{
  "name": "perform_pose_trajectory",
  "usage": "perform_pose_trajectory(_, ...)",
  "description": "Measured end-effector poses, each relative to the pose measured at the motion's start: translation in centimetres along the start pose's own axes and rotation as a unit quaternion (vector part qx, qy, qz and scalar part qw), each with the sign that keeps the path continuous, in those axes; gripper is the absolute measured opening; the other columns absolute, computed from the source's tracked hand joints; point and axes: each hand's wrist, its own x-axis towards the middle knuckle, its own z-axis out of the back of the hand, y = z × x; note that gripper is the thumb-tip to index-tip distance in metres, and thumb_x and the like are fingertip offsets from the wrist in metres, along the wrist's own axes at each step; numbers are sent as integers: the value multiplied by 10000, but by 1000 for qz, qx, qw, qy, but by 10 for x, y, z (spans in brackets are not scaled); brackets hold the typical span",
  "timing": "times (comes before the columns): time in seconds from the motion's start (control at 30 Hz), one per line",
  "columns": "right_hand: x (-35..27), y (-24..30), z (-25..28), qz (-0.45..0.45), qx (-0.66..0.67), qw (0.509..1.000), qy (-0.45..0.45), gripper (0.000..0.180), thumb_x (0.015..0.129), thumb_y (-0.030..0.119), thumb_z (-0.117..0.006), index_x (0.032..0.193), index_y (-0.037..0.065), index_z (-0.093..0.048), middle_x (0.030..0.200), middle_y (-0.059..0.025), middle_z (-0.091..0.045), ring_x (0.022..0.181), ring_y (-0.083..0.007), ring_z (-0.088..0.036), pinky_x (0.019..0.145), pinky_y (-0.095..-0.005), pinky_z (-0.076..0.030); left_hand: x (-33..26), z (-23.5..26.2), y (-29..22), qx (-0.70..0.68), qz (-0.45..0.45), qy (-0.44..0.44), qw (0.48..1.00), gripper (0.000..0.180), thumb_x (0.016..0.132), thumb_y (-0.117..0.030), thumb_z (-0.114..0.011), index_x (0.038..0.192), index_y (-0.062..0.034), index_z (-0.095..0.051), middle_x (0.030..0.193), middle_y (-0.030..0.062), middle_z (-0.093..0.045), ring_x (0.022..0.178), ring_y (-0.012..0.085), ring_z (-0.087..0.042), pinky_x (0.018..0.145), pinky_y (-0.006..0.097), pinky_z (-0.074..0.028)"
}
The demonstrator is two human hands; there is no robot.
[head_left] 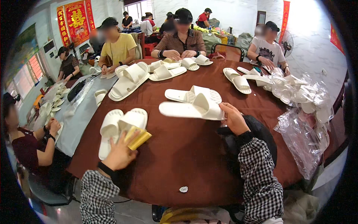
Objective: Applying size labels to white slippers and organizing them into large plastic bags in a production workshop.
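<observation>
My right hand (234, 118) grips a white slide slipper (183, 110) by its strap end, holding it over the brown tabletop. Just beyond it lies another white slipper (178, 95). At the left, my left hand (121, 152) has a shiny yellow folded piece (138, 138) between its fingers; its exact kind is unclear. That hand reaches over the near end of a pair of white slippers, a left one (110, 123) and a right one (136, 118), lying side by side. Whether the fingers touch them I cannot tell.
A brown cloth covers the table (179, 156). White slippers and clear plastic bags (301, 138) heap along the right edge. More slippers (128, 80) lie at the far side, where several people sit working. A dark object (261, 134) sits beneath my right forearm. A small white sticker-like piece (183, 189) lies near me.
</observation>
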Motion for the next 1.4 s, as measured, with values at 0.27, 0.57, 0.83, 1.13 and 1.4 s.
perform_pose_trajectory(0.27, -45, 18, -30, -34, -326, 934, 146, 210, 960, 262, -544, 1079, 97, -596, 943, 52, -555, 834, -53, -492, 727, -208, -402, 27, 19, 133, 55, 58, 21, 997, 629, 934, -283, -507, 1509, -200, -265, 1555, 176, -198, 1445, 374, -157, 1067, 699, -183)
perform_pose_trajectory(0.57, -78, 22, -9, -54, -295, 916, 266, 112, 940, 151, -590, 1004, 60, -585, 917, 61, -543, 863, -38, -463, 768, -191, -369, 57, 11, 96, 252, 144, -126, 949, 397, 856, -193, -604, 1244, -109, -599, 1337, 77, -525, 1247, 275, -468, 1025, 643, -300)
perform_pose_trajectory(0.83, -84, 39, 3, -85, -336, 897, 273, 225, 944, 261, -587, 998, 43, -595, 881, 32, -555, 831, -58, -480, 722, -210, -386, 144, -4, -28, -54, -174, -196, 963, 557, 895, -216, -614, 1391, -31, -442, 1381, 199, -493, 1253, 354, -486, 1062, 396, -391)
perform_pose_trajectory(1.13, -77, 22, 11, -63, -263, 946, 177, 256, 953, 270, -580, 1054, 38, -615, 890, 20, -572, 827, -69, -491, 720, -219, -393, 212, -22, -96, -19, -106, 49, 993, 528, 958, -407, -472, 1392, -110, -420, 1446, 114, -407, 1365, 307, -359, 1062, 693, -217)
perform_pose_trajectory(1.4, -71, -1, 8, 97, -334, 932, 99, 256, 949, 218, -582, 1065, -10, -567, 946, -81, -599, 868, -141, -539, 781, -283, -445, 154, -18, -76, 53, -72, -62, 994, 457, 886, -448, -583, 1019, -13, -628, 1087, 217, -628, 1062, 373, -580, 865, 488, -458)
